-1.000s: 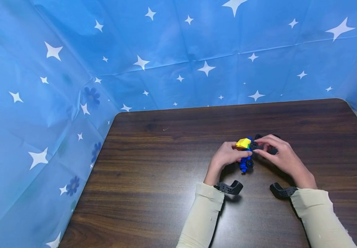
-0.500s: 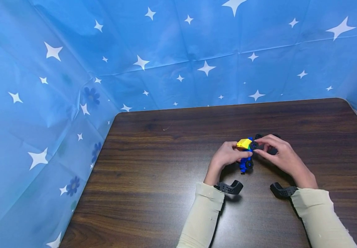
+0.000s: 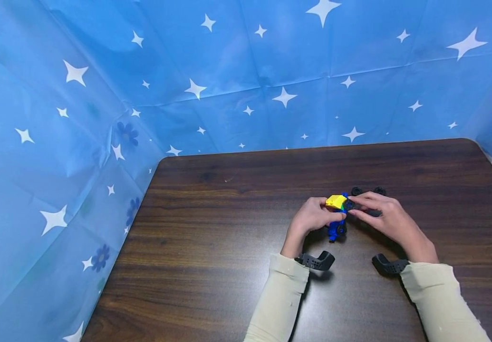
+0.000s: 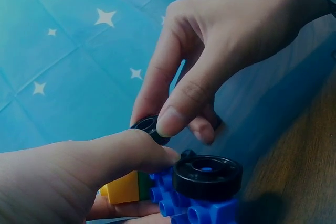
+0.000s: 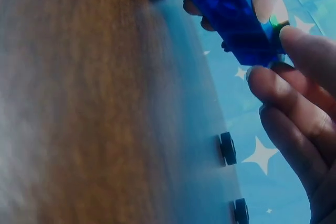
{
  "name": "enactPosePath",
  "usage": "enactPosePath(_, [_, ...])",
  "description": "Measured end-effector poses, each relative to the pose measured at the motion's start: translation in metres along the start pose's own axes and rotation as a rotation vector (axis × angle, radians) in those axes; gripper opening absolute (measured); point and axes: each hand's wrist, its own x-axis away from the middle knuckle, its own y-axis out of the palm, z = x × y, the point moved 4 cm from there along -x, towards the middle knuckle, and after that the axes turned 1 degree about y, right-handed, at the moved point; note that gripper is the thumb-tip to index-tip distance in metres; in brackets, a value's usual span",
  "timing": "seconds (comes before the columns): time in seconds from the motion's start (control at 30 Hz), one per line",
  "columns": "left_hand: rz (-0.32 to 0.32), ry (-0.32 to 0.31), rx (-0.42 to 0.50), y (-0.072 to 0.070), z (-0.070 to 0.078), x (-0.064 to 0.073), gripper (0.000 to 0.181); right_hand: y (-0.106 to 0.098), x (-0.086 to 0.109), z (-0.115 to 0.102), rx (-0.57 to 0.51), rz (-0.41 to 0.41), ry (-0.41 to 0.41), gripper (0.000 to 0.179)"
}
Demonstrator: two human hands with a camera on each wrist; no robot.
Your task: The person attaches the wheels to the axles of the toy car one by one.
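Note:
My left hand [image 3: 312, 216] grips a toy car built of blocks, its thumb lying over the blue chassis [image 3: 335, 232]. A yellow block [image 3: 335, 201] sits on the car, with a green block [image 4: 143, 184] beside it in the left wrist view. One black wheel [image 4: 207, 178] is fitted on the chassis side, nearest the left wrist camera. Between thumb and fingers my right hand [image 3: 386, 212] pinches another black wheel [image 4: 147, 124] right at the chassis, farther along the same side. In the right wrist view the blue underside [image 5: 226, 11] faces the camera and fingers mostly cover the pinched wheel.
Two loose black wheels [image 3: 356, 191] [image 3: 380, 191] stand on the dark wooden table [image 3: 211, 228] just beyond my right hand. A blue star-patterned cloth [image 3: 228, 61] hangs behind the table and along its sides. Each wrist wears a black camera mount [image 3: 316, 260].
The car has turned slightly in my left hand, its wheel side now less visible from above. My right fingers have shifted a little, and both loose wheels show more. The head view has tilted slightly.

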Motion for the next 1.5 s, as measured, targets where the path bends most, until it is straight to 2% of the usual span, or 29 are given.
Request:
enactPosePath(0.2, [-0.002,0.02,-0.015,0.001,-0.003,-0.001,0.023,0.0,0.002,0.0,-0.013,-0.012,-0.031,0.05])
enactPosePath(0.43, [0.003,0.034,-0.021,0.001,0.0,0.001,0.022,0.001,0.001,0.001,-0.013,0.043,-0.09,0.052])
enactPosePath(0.73, [0.002,0.022,0.079,0.0,-0.001,-0.002,0.022,0.006,0.004,0.004,-0.172,0.122,-0.012,0.049])
enactPosePath(1.03, [-0.034,0.004,0.113,0.001,0.003,0.004,0.024,0.013,0.01,0.006,-0.24,0.145,0.054,0.045])
enactPosePath(1.27, [-0.017,-0.024,0.069,0.001,0.001,0.005,0.032,0.017,0.008,0.007,-0.151,0.144,0.101,0.041])
enactPosePath(1.37, [0.005,-0.022,0.099,0.002,0.003,0.005,0.037,0.017,0.008,0.009,-0.105,0.161,0.143,0.037])
enactPosePath(1.5, [0.074,-0.012,0.145,0.001,0.007,0.004,0.049,0.017,0.009,0.013,-0.061,0.168,0.193,0.031])
